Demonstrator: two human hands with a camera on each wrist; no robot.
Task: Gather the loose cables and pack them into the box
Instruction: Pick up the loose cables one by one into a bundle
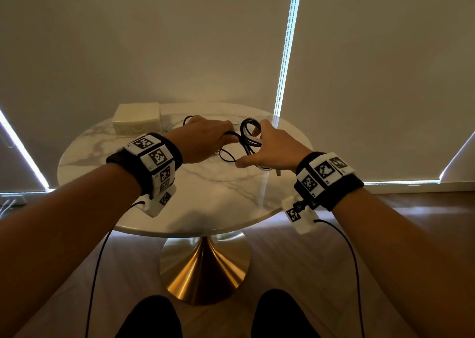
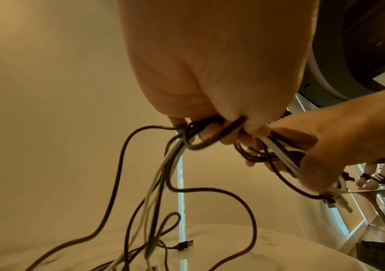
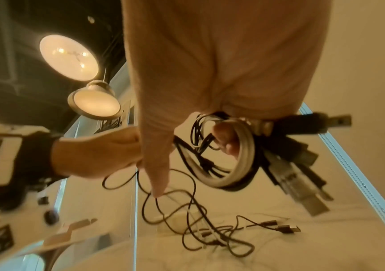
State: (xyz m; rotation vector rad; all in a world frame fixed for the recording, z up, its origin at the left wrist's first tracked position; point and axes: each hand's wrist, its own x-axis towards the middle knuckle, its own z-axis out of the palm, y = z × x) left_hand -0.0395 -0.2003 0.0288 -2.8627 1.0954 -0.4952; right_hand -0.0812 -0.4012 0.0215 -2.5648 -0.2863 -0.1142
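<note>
- Black and white cables fill both hands above the marble table; the person is partway through the gathering step.
- The right hand has its fingers curled through a coiled loop of white and dark cable, several plug ends jutting out beside the palm in the right wrist view.
- The left hand is closed in a fist round a bunch of strands just beside the right hand, the two nearly touching.
- From the left fist, long black and white lengths hang down and trail onto the tabletop, one ending in a dark connector lying flat there.
- Thin black cable also dangles below the right hand, with loose ends still spread on the table.
- The box stands at the far left of the table, well apart from the hands; from here it appears closed, and no cable is in it.
- Judgement: coiling is under way and packing has not begun.
- The next move probably calls for drawing the trailing lengths up into the coil, so nothing drags or snags, before carrying the bundle left to the box and opening it.
</note>
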